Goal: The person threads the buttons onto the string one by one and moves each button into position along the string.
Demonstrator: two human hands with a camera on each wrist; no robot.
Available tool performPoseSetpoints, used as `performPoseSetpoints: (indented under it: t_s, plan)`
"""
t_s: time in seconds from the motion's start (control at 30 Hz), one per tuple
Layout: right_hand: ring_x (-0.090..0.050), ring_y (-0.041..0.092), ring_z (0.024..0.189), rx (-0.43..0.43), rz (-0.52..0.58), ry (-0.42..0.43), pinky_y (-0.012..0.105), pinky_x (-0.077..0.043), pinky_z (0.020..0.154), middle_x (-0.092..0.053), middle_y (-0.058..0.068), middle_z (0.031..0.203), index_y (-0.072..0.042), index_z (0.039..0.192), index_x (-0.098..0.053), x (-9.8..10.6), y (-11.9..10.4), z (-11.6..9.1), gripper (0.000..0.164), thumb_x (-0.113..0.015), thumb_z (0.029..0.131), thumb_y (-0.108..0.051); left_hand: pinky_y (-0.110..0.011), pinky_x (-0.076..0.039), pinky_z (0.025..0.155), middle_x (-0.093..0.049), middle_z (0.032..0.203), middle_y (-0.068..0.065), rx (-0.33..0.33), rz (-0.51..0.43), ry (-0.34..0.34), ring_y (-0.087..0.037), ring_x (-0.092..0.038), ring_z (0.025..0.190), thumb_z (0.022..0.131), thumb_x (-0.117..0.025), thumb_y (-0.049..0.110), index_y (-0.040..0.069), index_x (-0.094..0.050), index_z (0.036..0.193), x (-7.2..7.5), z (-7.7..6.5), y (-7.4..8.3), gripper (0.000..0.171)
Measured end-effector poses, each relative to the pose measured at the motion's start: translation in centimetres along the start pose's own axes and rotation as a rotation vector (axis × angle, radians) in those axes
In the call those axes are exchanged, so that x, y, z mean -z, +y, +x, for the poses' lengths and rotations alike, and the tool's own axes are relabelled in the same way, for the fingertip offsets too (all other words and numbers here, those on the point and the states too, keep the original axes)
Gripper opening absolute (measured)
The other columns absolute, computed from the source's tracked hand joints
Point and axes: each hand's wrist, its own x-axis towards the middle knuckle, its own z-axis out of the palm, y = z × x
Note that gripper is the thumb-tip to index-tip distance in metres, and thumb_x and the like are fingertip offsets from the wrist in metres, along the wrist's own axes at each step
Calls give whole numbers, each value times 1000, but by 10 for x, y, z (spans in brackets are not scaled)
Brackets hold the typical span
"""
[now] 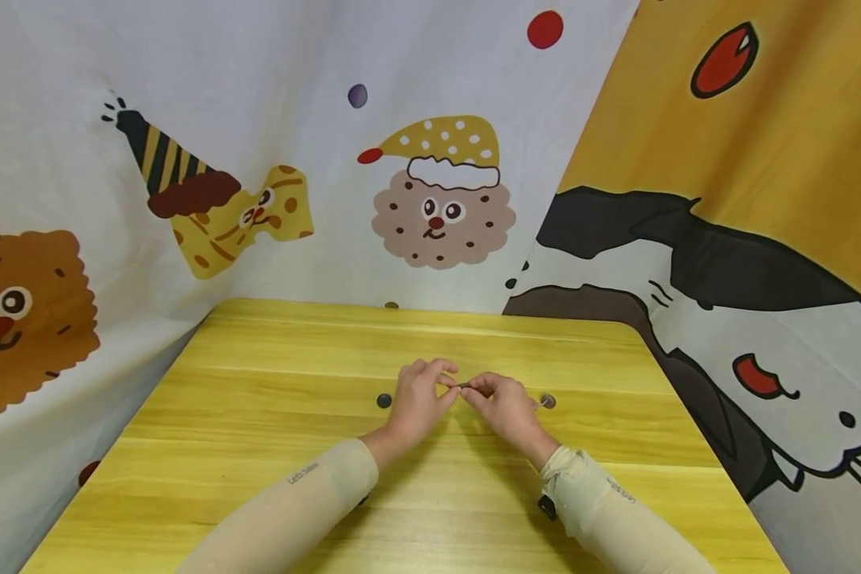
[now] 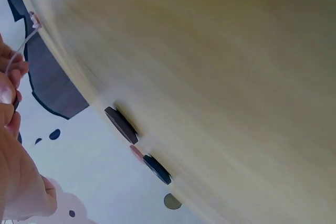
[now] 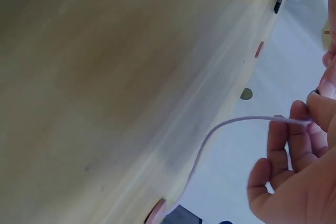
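Above the middle of the table my two hands meet fingertip to fingertip over a small dark disc. My left hand pinches the disc between thumb and finger. On the other side, my right hand pinches a thin pale cord close to the disc, its other fingers loosely bent. The cord curves down to a pinkish disc on the table. Whether the cord passes through the dark disc is hidden by the fingers.
Left of my hands lies a dark disc on the wooden table. The left wrist view shows two dark discs, a nearer one and a farther one, with a pink disc between. A printed curtain hangs behind.
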Motion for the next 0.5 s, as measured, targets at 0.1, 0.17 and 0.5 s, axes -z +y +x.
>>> performPoseSetpoints:
  t_s: [0.1,0.17,0.5]
  plan:
    - [-65,5,69,138,-53,65,25,-51,60,-80,-7,87,-19,99,-81,0,3,0,9,-79,99,-28,-47,-51,99,-84,99,2,26,-49,-24,-22,-69,94,94,-85,20,16,-73,116,1,0,0,26]
    - [-67,5,69,251,-137,133,24,-53,64,-81,-7,86,-19,98,-82,0,5,1,7,-82,97,-26,-50,-50,103,-84,101,1,72,-113,-62,-22,-69,96,98,-80,21,15,-73,118,3,0,0,22]
    - [-76,15,85,562,-398,246,43,-53,86,-83,-7,92,-22,96,-83,4,12,5,11,-89,88,-27,-36,-62,79,-82,105,-5,429,-481,-287,-23,-79,97,101,-77,19,14,-70,127,13,12,0,27]
